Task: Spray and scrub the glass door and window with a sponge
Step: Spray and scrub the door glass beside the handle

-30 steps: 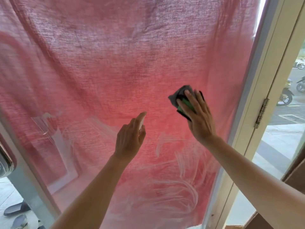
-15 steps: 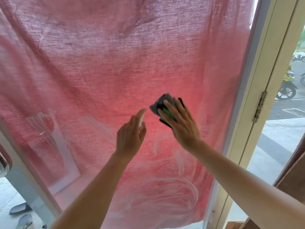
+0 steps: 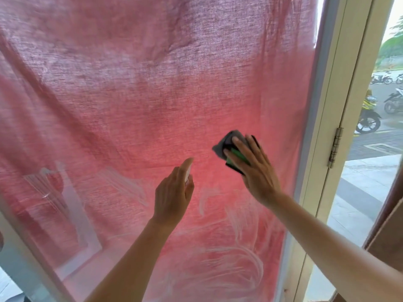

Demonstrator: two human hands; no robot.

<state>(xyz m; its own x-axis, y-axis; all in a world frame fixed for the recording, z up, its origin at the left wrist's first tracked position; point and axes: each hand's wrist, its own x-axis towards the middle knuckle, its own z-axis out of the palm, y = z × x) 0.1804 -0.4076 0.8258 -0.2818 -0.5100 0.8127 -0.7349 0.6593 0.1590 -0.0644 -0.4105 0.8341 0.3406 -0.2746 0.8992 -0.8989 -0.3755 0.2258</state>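
Observation:
The glass pane (image 3: 130, 105) fills most of the view, with a red cloth hanging behind it. My right hand (image 3: 257, 173) presses a green and grey sponge (image 3: 229, 142) flat against the glass with straight fingers, right of centre. My left hand (image 3: 173, 192) is just left of and below it, curled round a small spray bottle (image 3: 188, 173). Only the bottle's pale top shows past my fingers, pointing at the glass. White soapy streaks (image 3: 229, 258) cover the lower part of the pane.
A cream door frame (image 3: 340, 105) with a metal hinge (image 3: 334, 147) borders the pane on the right. Beyond it lie an open doorway, pavement and parked motorbikes (image 3: 368, 118). A pale frame edge (image 3: 32, 258) runs along the lower left.
My right hand slid the sponge down and left across the glass, then a little back to the right. My left hand with the bottle has barely moved.

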